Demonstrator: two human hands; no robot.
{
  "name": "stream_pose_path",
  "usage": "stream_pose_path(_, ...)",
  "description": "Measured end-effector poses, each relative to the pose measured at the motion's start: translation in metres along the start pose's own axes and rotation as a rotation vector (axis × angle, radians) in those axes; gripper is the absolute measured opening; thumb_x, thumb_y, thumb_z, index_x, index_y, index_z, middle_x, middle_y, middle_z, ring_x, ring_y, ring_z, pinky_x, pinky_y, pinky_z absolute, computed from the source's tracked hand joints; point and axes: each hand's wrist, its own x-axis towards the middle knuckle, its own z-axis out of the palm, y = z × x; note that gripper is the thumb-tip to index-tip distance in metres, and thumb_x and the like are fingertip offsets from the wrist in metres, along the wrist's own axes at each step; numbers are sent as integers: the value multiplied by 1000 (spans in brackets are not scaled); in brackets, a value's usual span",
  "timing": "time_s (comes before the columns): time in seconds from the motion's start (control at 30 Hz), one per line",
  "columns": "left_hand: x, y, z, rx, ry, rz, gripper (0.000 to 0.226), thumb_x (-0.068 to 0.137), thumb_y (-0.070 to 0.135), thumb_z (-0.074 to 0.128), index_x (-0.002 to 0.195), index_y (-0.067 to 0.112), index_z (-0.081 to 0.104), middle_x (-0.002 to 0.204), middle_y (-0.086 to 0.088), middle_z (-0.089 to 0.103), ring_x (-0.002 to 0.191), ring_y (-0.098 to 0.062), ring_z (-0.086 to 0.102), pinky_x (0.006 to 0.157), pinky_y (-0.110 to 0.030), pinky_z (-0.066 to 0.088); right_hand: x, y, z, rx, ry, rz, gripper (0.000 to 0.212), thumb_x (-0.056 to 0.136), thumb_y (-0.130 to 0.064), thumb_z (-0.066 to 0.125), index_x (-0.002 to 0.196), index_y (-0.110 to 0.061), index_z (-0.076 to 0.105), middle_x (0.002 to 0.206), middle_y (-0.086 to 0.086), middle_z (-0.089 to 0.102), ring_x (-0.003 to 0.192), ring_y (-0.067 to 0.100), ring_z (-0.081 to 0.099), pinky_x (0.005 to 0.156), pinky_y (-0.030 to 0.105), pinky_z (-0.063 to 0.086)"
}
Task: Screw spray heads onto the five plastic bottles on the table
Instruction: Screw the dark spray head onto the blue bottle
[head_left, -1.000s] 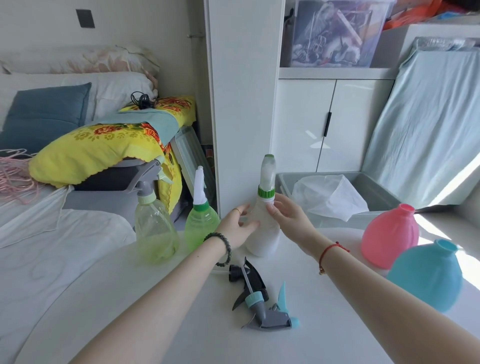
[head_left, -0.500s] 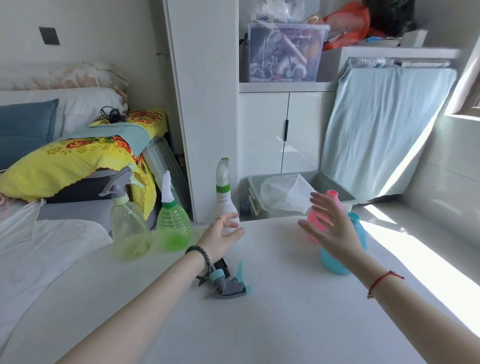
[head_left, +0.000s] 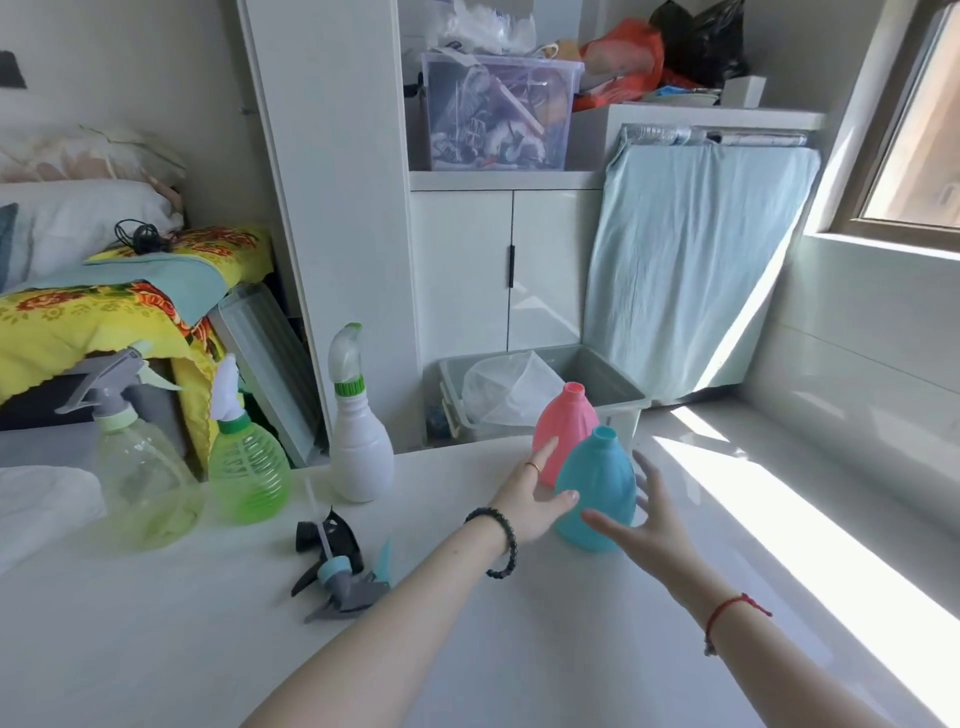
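A blue bottle with a bare neck stands on the white table, and a pink bottle, also bare-necked, stands just behind it. My left hand is open at the blue bottle's left side, thumb touching it. My right hand is open at its right front, fingers spread. To the left stand a white bottle, a green bottle and a clear bottle, each with a spray head on. A black spray head and a grey-and-teal spray head lie loose on the table.
A grey bin with a white bag sits behind the table. A white cabinet rises at the back, with a yellow flowered cushion and bedding to the left. Sunlight falls across the table's right side.
Both hands left the white bottle and swung right. They now flank the blue bottle, and the view has turned right with them.
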Motion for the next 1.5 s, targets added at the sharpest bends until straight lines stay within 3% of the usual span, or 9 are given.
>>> stream_pose_path(0.17,3,-1,14,-140,-33,-42,71,85,27,59,141,32,15,147,-1,33,133,-19,36,111,-40,31,1,-2,9,47,-21,-53,70,70,-12,77,119,-34,31,122,0,46,105,16,49,79,29,52)
stream_pose_path(0.37,-40,8,-48,6,154,157,57,72,35,72,113,51,36,105,23,45,93,7,51,67,2,41,-18,-37,47,29,-78,-218,70,66,-24,79,115,-46,34,115,-15,50,105,10,53,85,39,54)
stream_pose_path(0.6,-120,-12,-131,7,276,114,63,51,53,75,99,64,36,115,23,49,96,10,54,66,-10,48,-45,-84,122,53,-414,-313,77,69,-23,77,123,-49,28,123,-17,44,110,10,51,82,28,55)
stream_pose_path(0.77,-168,-39,-160,-16,381,15,66,42,59,72,98,61,38,113,21,50,98,1,54,64,-8,45,-52,-72,160,-387,-567,-286,95,75,-28,70,144,-29,4,153,0,20,138,22,24,114,38,25)
stream_pose_path(0.9,-195,-57,-167,-40,401,-49,68,42,58,73,100,56,38,114,18,51,98,-3,57,63,-12,47,-66,-46,189,-784,-671,-282,79,84,-33,59,144,-29,8,154,1,17,143,25,11,115,52,5)
stream_pose_path(1.2,-221,-73,-165,-126,405,-89,66,50,49,74,105,49,37,112,17,53,97,0,56,63,-9,47,-67,-29,184,-1074,-524,-684,50,89,-41,39,133,-18,32,123,5,48,119,26,39,117,48,2)
stream_pose_path(1.33,-218,-70,-163,-234,443,-66,63,51,47,75,103,47,39,114,12,55,100,-8,59,76,-29,53,-66,-43,150,-939,-410,-866,39,89,-34,38,126,-22,46,105,3,57,102,23,51,115,44,17)
stream_pose_path(1.43,-216,-69,-161,-196,425,-65,63,51,48,74,103,49,39,112,17,54,99,-1,57,71,-16,50,-60,-64,121,-674,-324,-850,27,92,-20,45,115,-14,57,89,5,63,78,21,57,83,38,48)
stream_pose_path(1.5,-213,-71,-156,-130,386,-72,62,54,46,75,104,53,38,113,20,52,99,2,55,67,-11,46,-55,-87,106,-473,-215,-706,21,92,-14,48,111,-12,58,86,-1,64,73,18,58,69,28,43)
